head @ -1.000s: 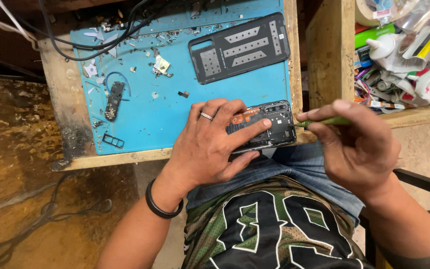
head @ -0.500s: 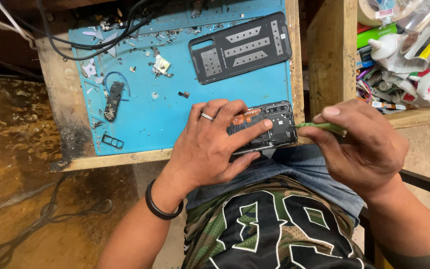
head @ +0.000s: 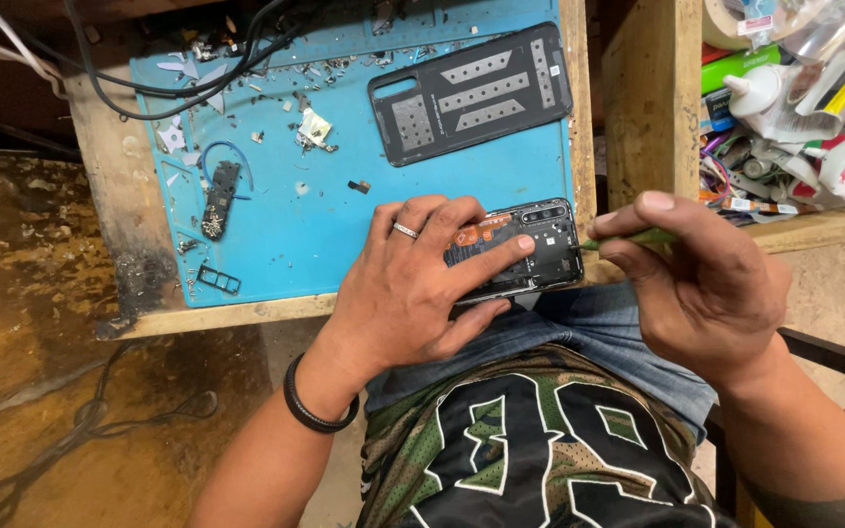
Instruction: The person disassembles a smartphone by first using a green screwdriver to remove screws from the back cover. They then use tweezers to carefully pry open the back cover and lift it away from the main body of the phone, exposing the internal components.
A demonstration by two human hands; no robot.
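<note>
The opened phone [head: 515,249], its back off and insides showing, lies at the near right corner of the blue mat [head: 276,225], close to the bench edge. To work it well, press it flat so it cannot slide, and bring the tool tip in low and gently at the camera end. The left hand [head: 413,293] lies spread over the phone's left half, fingers flat and splayed, forefinger reaching furthest along it. The right hand [head: 706,284] pinches a thin green tool [head: 628,238] between thumb and forefinger, its tip just beside the phone's right edge. The removed back cover [head: 471,93] lies further up the mat
</note>
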